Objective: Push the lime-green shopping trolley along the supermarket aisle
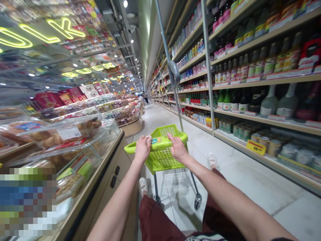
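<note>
A small lime-green shopping cart [164,157] rolls on a pale tiled floor in a shop aisle, its basket looking bare. My left hand [142,147] is wrapped round the left part of the cart's green handle bar [158,143]. My right hand [177,147] grips the right part of the same bar. A tall grey pole [173,73] rises from the cart's front. My legs in dark red trousers and pale shoes show below the cart.
A glass bakery display counter [75,147] with pastries runs along the left. Shelves of bottles and cans [250,83] line the right wall. The aisle floor [160,117] stretches ahead, with a person [145,97] far down it.
</note>
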Available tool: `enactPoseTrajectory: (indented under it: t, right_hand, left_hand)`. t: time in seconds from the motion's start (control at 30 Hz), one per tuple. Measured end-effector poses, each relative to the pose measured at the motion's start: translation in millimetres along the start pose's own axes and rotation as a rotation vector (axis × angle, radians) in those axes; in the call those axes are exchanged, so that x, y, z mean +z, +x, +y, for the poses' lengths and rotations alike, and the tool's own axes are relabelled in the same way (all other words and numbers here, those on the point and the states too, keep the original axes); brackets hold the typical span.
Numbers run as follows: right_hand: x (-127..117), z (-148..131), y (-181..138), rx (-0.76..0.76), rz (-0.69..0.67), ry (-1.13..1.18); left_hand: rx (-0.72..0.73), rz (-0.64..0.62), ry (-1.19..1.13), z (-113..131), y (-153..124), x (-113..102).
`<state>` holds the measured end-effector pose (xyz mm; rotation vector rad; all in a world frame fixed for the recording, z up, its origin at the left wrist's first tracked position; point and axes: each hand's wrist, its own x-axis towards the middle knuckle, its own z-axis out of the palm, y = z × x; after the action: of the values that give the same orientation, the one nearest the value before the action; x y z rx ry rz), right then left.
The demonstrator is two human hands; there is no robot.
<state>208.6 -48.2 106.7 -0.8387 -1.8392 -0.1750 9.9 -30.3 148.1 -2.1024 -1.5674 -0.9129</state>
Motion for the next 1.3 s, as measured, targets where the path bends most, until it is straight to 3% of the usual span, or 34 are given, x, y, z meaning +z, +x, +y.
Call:
enactPoseTrajectory:
  t: [0.17, 0.23, 0.33, 0.47, 0.53, 0.7, 0.77, 0.87, 1.03, 1.1, 1.3]
  right_hand:
    - [-3.6, 3.4, -0.2, -0.041, 0.007, 0.009]
    - [-7.2, 6.9, -0.3, -0.059, 0.011, 0.008]
    - [-13.3, 11.3, -1.2, -0.066, 0.01, -0.009]
    - [-19.4, 13.1, -2.7, -0.014, 0.036, -0.026]
    - [-21.4, 13.3, -3.1, 0.013, 0.055, -0.02]
    - [-25.6, 19.9, -4.6, 0.014, 0.073, -0.002]
    - [-28.0, 25.4, -5.7, 0.015, 0.076, 0.007]
    - [-32.4, 33.3, -7.1, 0.046, 0.054, 0.024]
    - [-34.1, 37.7, -6.2, 0.112, 0.059, 0.046]
    - [-31.9, 36.3, -5.0, 0.124, 0.081, 0.05]
    - [-27.6, 32.5, -3.5, 0.059, 0.059, 0.025]
  left_hand:
    - [0.209, -0.007, 0.02, 61.1, 2.5, 8.2]
    - [0.256, 0.0, 0.044, 72.0, -0.5, 7.0]
    - [0.261, 0.011, 0.068, 55.4, -7.4, 1.5]
    - [0.163, 0.06, 0.077, 24.8, -10.6, -2.2]
    - [0.157, 0.07, 0.06, 31.1, -8.6, 0.0]
    - [0.323, 0.017, -0.002, 89.4, -1.9, 11.1]
    - [0.368, 0.002, -0.012, 99.7, -1.1, 12.7]
    - [0.353, -0.015, -0.017, 83.2, -3.2, 9.8]
    - [0.189, 0.043, -0.011, 37.1, -8.2, -0.6]
    - [0.163, 0.055, -0.013, 40.6, -6.9, -1.0]
    - [0.265, 0.033, -0.052, 92.9, 2.6, 12.6]
